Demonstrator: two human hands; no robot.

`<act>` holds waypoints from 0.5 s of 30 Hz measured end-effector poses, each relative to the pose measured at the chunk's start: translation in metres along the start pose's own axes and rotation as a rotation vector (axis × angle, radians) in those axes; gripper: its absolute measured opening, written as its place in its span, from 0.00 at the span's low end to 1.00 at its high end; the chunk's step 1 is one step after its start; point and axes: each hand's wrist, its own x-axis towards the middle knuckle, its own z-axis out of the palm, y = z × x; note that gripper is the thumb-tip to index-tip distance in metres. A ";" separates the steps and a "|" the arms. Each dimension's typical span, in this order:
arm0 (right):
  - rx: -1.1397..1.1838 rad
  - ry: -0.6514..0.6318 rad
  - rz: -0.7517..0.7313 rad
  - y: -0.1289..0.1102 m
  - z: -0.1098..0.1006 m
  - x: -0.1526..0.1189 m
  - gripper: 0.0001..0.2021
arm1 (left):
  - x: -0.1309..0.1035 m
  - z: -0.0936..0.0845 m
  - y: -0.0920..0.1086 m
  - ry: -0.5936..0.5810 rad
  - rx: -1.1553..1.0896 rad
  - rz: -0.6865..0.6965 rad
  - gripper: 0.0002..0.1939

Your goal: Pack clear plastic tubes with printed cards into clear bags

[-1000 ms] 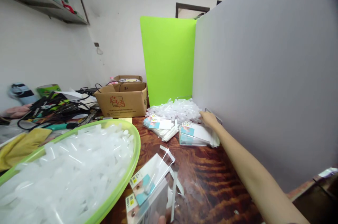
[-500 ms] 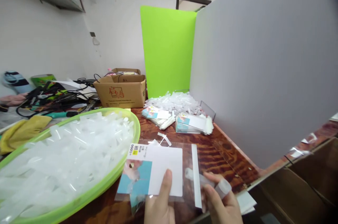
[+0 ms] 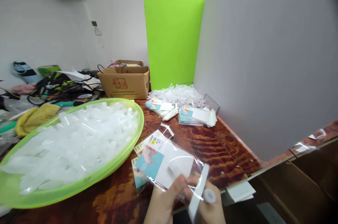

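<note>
My left hand (image 3: 163,201) is closed on a clear plastic bag (image 3: 194,162), its thumb near the bag's open end. Inside the bag lies a white and blue printed card (image 3: 173,160). My right hand (image 3: 211,208) is at that end, by the white adhesive strip (image 3: 198,190), fingers closed round a translucent white plastic tube (image 3: 209,196). The tube's front part reaches into the bag over the card; its round end sticks out. Under the bag, more printed cards (image 3: 138,178) lie on the table.
At left stands a large green basin (image 3: 141,122) heaped with translucent tubes (image 3: 79,143). Farther back are a tube pile (image 3: 179,93), two stacks of bagged cards (image 3: 161,106) and a cardboard box (image 3: 126,85). A grey panel (image 3: 253,69) borders the right side.
My right hand has moved left with the tube, whose front part is now in the bag. The bag has tilted, uncovering cards beneath. The camera view has shifted slightly.
</note>
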 end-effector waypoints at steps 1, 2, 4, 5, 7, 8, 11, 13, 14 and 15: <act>0.058 -0.006 0.041 0.002 0.003 0.002 0.14 | 0.000 0.000 0.002 0.045 -0.010 0.033 0.42; 0.099 -0.012 0.054 0.004 0.006 0.003 0.14 | 0.000 0.000 0.003 0.099 -0.021 0.041 0.43; 0.103 -0.060 -0.011 0.006 0.012 0.007 0.14 | 0.002 -0.002 0.003 0.181 -0.037 0.038 0.42; 0.077 -0.108 -0.067 0.006 0.013 0.009 0.13 | 0.003 -0.004 0.001 0.198 -0.029 0.055 0.40; 0.017 -0.259 -0.153 0.005 0.015 0.013 0.14 | 0.008 -0.010 -0.005 0.205 0.037 0.138 0.39; -0.008 -0.358 -0.166 0.002 0.015 0.016 0.15 | 0.010 -0.014 -0.009 0.208 0.075 0.188 0.39; -0.035 -0.677 -0.131 -0.006 0.014 0.025 0.19 | 0.018 -0.024 -0.019 0.257 0.111 0.255 0.41; -0.068 -0.758 -0.105 -0.011 0.014 0.028 0.20 | 0.023 -0.028 -0.023 0.267 0.077 0.246 0.44; -0.086 -0.733 -0.104 -0.013 0.015 0.029 0.20 | 0.024 -0.030 -0.024 0.275 0.056 0.236 0.45; -0.103 -0.690 -0.111 -0.015 0.016 0.030 0.20 | 0.026 -0.031 -0.025 0.283 0.038 0.222 0.47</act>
